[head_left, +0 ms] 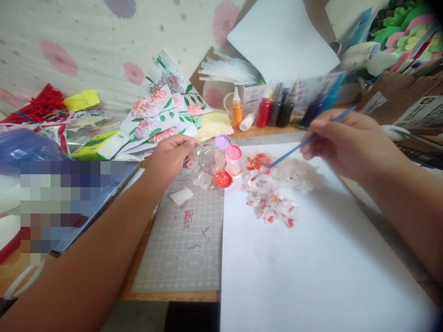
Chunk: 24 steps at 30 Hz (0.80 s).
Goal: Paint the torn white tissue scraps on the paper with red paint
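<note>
White paper sheet point(311, 267), lower frame, bears partly red-dabbed crumpled tissue petals point(273, 193), several still pale; right hand point(342, 140) pinches thin blue paintbrush point(301, 145), left hand point(169, 157) grips clear plastic palette point(214, 161).

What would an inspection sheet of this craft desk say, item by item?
Surface: wooden desk under a grey cutting mat and a white paper sheet.
Job's things: clear paint palette with lilac, pink and red wells; blue-handled brush; crumpled tissue pieces dabbed red on the sheet.
Clutter: dye bottles, flower pictures, straws, red yarn, tablet.
Grippers: left hand grips the palette's edge; right hand holds the brush, tip at the tissue.
Cables: nothing seen.
Surroundings: flowered wallpaper; cardboard boxes at right.
</note>
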Available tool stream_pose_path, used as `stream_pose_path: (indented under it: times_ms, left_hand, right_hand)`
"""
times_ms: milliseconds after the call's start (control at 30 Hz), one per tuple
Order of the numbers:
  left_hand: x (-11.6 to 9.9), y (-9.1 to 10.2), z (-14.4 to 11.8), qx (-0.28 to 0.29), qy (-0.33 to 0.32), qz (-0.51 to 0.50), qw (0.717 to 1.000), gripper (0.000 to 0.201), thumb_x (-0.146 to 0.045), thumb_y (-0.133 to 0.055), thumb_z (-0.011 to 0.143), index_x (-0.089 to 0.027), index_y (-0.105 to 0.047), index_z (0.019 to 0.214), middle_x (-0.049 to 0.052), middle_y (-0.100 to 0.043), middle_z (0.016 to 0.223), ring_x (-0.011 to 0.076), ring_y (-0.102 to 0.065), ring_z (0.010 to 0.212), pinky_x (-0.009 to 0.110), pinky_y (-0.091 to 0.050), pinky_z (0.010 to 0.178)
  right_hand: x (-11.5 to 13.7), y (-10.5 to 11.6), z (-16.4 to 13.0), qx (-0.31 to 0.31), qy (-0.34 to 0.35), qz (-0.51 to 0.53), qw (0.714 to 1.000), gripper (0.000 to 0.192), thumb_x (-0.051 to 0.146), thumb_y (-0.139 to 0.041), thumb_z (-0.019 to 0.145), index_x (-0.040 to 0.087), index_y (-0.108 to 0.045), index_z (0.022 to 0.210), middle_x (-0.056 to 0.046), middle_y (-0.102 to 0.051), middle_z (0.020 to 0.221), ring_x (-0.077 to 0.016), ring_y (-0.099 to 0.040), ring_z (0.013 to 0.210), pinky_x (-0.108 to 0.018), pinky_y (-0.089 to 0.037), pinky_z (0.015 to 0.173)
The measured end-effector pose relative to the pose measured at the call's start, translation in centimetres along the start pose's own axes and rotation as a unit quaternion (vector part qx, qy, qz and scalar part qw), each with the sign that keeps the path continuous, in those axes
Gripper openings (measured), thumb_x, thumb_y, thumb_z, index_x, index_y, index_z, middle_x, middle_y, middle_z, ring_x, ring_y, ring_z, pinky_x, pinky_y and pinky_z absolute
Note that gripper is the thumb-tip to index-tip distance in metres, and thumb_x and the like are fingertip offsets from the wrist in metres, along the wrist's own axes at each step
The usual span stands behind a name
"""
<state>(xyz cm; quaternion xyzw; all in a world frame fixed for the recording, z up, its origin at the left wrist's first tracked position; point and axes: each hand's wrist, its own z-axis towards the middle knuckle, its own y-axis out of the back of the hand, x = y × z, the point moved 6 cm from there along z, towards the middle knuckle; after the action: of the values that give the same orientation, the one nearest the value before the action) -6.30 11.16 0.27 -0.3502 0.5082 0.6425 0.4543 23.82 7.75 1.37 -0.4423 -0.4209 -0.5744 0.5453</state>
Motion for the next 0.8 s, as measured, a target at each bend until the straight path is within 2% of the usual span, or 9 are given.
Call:
stream_pose_path:
  times_ms: [233,467,800]
  left_hand:
    - [-0.2,-0.1,-0.1,0.001,0.006,0.004,1.0,0.012,-0.026,-0.054,0.075,-0.017,-0.062,0.072,-0.003,-0.05,0.045,0.0083,-0.043,0.041,0.021,-0.036,0.042]
    - [-0.4,-0.1,-0.2,0.006,0.005,0.02,1.0,0.013,-0.028,-0.054,0.076,-0.017,-0.06,0.072,-0.004,-0.049,0.044,0.0081,-0.042,0.041,0.021,-0.036,0.044]
    - [-0.5,-0.2,-0.3,0.008,0.005,0.016,1.0,0.012,-0.027,-0.053,0.075,-0.018,-0.059,0.07,-0.003,-0.048,0.045,0.0092,-0.041,0.042,0.022,-0.034,0.044]
  right_hand:
    - [-0.3,-0.3,-0.1,0.012,-0.02,-0.017,1.0,0.014,0.023,-0.063,0.066,0.016,-0.052,0.066,0.0,-0.059,0.049,-0.0138,-0.058,0.042,-0.025,-0.05,0.041]
    - [0.7,0.6,0.1,-0.05,0.009,0.025,0.998,0.01,0.018,-0.049,0.075,0.017,-0.048,0.065,0.003,-0.055,0.045,-0.0094,-0.053,0.037,-0.019,-0.045,0.039]
    - [1.2,0.7,-0.3,-0.068,0.013,0.033,0.997,0.009,0.017,-0.053,0.072,0.016,-0.051,0.064,0.002,-0.056,0.048,-0.0105,-0.054,0.038,-0.02,-0.045,0.038]
